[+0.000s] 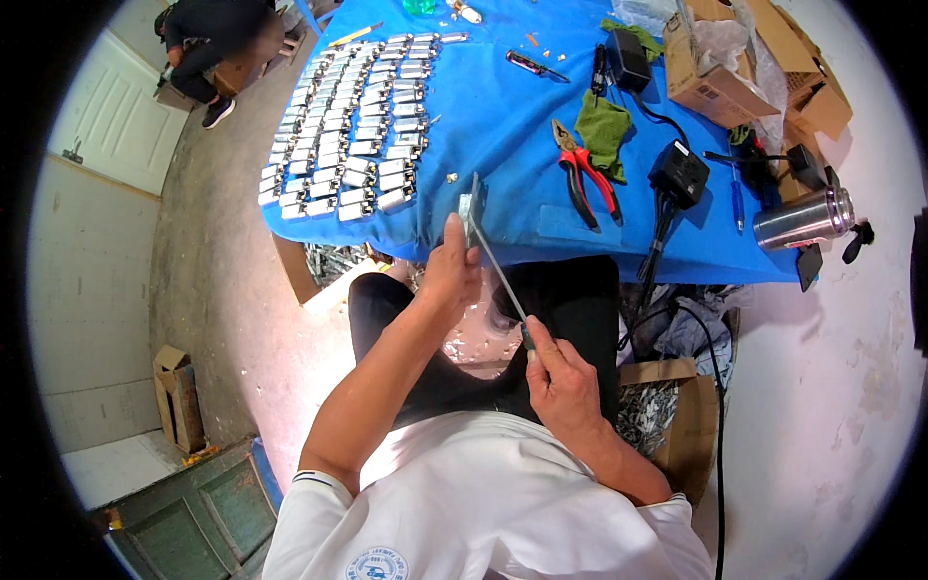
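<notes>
Pinching a small silvery metal part (471, 207) between thumb and fingers, the left hand (450, 273) holds it up at the near edge of the blue-covered worktop (478, 121). The right hand (568, 389) has its grip closed around the dark handle of a slim metal-shafted tool (500, 275), which slants up and left; its far end lies against or just beside the part, contact being hard to tell. Small oblong metal pieces (332, 160) stand in columns at the left, and combination pliers (567, 144) with red-and-black handles lie right, beside a green cloth (605, 137).
</notes>
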### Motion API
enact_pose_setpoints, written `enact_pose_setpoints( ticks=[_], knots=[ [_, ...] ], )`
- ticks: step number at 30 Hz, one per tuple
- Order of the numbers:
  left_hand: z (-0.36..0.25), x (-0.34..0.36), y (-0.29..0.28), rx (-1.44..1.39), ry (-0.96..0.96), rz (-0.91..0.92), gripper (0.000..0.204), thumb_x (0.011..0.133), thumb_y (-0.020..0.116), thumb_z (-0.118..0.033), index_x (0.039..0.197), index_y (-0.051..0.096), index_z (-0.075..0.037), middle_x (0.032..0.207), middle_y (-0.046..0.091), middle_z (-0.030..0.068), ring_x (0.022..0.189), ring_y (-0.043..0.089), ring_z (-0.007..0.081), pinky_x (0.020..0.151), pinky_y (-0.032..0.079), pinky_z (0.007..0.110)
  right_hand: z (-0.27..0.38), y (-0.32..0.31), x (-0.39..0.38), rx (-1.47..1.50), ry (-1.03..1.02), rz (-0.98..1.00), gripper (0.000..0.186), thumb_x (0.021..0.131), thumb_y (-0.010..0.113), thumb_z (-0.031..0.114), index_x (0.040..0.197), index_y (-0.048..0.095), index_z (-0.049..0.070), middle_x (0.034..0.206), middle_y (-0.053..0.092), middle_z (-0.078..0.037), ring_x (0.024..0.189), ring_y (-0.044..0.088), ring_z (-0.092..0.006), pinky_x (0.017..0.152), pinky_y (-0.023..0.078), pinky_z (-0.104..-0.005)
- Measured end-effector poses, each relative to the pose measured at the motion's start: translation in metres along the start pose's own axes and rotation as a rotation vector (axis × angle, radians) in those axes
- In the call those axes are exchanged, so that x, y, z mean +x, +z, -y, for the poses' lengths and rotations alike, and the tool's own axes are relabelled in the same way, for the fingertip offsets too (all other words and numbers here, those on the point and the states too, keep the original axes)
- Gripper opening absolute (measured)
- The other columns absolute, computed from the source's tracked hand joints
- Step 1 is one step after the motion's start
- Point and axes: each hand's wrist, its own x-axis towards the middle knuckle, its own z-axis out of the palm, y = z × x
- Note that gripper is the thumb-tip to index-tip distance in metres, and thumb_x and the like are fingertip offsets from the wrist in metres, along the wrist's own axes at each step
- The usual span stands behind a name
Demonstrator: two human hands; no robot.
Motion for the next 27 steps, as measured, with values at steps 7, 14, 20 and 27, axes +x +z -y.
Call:
enact_pose_setpoints(
  ticks=[7,14,20,27],
  knots=[
    [-0.001,0.001,0.001,-0.023,-0.008,0.023,0.059,0.089,0.038,-0.071,0.066,0.038,-0.017,0.053,0.031,-0.0045,0.040,0.025,0.0083,0.038,0.019,0.023,0.001,-0.012,0.008,-0.161,-0.062,0.049,0.052,0.079,0.063,0.000,0.130,0.055,0.008,0.081,0.057,-0.014,0.062,0.060,-0.0330,0.053,0.050,-0.0410],
    [-0.005,-0.001,0.007,-0.027,-0.040,-0.027,0.057,0.089,0.039,-0.070,0.066,0.037,-0.017,0.053,0.031,-0.0045,0.039,0.024,0.0086,0.038,0.019,0.023,-0.001,-0.021,0.014,-0.432,-0.192,0.093,0.054,0.077,0.065,0.003,0.130,0.054,0.008,0.078,0.053,-0.012,0.061,0.060,-0.0318,0.051,0.050,-0.0397],
    [-0.006,0.002,0.002,-0.067,-0.051,-0.019,0.057,0.089,0.041,-0.070,0.065,0.037,-0.018,0.051,0.030,-0.0047,0.038,0.022,0.0086,0.037,0.018,0.024,-0.005,-0.043,0.031,-0.319,-0.228,0.175,0.045,0.083,0.059,0.008,0.128,0.053,0.006,0.072,0.053,-0.012,0.058,0.062,-0.0248,0.050,0.051,-0.0357],
    [-0.011,-0.005,-0.008,-0.018,-0.067,0.003,0.056,0.091,0.043,-0.065,0.067,0.038,-0.015,0.055,0.029,-0.0055,0.044,0.024,0.0071,0.040,0.016,0.022,-0.008,-0.046,0.035,0.722,0.574,0.355,0.042,0.092,0.052,0.012,0.134,0.050,0.002,0.073,0.061,-0.004,0.057,0.052,-0.0084,0.052,0.045,-0.0240]
  ],
)
